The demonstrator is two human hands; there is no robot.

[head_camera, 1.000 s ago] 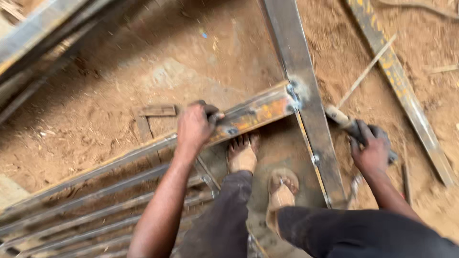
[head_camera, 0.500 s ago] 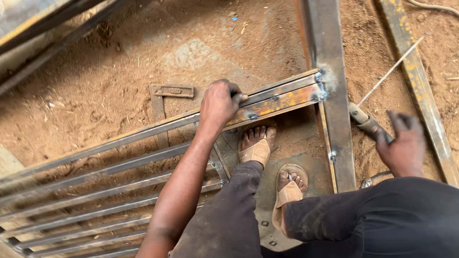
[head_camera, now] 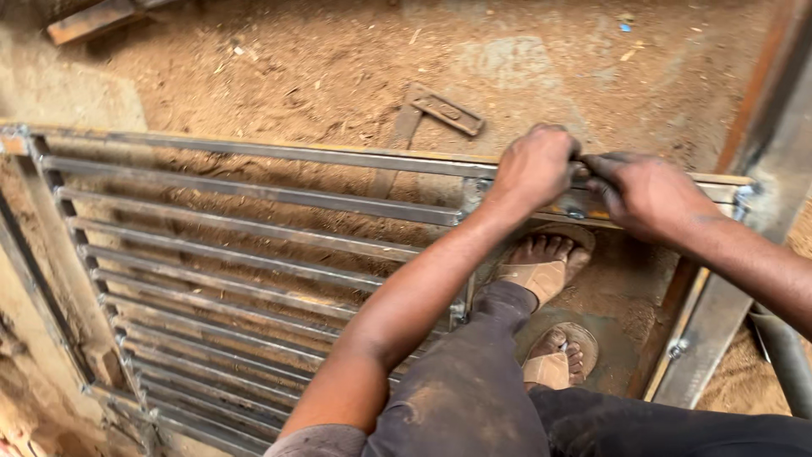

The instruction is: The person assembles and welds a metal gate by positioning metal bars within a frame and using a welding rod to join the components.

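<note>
A welded metal grille frame with several parallel bars lies on the dirt ground. My left hand is closed over its top rail, near the right corner. My right hand lies right beside it on the same rail, fingers curled over the rail's edge and touching the left hand's fingertips. My two feet in tan sandals stand on a flat metal sheet just under the rail, with my dark trousers below them.
A wide steel upright crosses the frame at the right. A dark round handle or pipe lies at the right edge. A small metal bracket lies on the dirt beyond the rail. A rusty bar lies top left.
My right hand has left the tool handle at the right and moved over to the rail beside my left hand. The view has swung left, showing more of the grille.
</note>
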